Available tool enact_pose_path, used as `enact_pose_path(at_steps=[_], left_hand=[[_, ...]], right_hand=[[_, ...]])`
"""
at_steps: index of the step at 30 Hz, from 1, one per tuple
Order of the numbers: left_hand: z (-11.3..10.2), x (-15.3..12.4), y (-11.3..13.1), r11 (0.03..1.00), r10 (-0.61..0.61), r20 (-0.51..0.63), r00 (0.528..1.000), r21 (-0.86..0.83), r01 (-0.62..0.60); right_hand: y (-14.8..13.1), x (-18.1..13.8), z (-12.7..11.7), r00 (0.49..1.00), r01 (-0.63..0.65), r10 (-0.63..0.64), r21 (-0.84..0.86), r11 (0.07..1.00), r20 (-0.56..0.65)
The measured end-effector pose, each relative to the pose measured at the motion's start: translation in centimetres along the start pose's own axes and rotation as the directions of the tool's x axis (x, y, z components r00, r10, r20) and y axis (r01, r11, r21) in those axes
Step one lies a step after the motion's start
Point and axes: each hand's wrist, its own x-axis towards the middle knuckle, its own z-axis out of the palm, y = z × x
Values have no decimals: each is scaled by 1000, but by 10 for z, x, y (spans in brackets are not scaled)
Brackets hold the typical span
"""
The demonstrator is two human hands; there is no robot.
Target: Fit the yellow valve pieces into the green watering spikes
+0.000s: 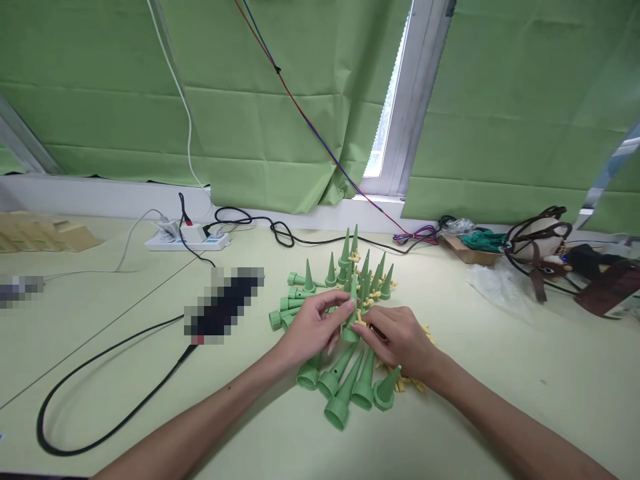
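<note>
A green plastic plant watering spike stands tip up in the fingers of my left hand, which is closed round its side. My right hand pinches a small yellow plastic valve against the same spike; its fingers partly cover the valve. Several more green spikes lie on their sides below my hands, among them a front spike. Behind my hands other spikes, such as an upright one, stand on their wide ends. Loose yellow valves are scattered beside and under my right wrist.
A blurred-out dark object with a looping black cable lies on the table at left. Behind it sits a white power strip. A clear plastic bag, a cardboard box and a dark-strapped bag lie at right.
</note>
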Motion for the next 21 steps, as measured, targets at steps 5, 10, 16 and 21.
enact_pose_path(at_steps=[5, 10, 16, 21], left_hand=[[0, -1, 2, 999, -34, 83, 996, -33, 37], [0, -2, -3, 993, -41, 145, 989, -106, 57], [1, -1, -5, 990, -33, 192, 981, -130, 59], [2, -1, -5, 992, -41, 169, 985, -113, 61]], right_hand=[[-3, 2, -2, 997, 71, -70, -79, 994, 19], [-9, 4, -3, 994, 107, -106, -112, 988, 15], [-12, 4, -3, 992, 130, -129, -116, 985, 14], [-12, 5, -3, 990, 138, -138, -129, 982, 5]])
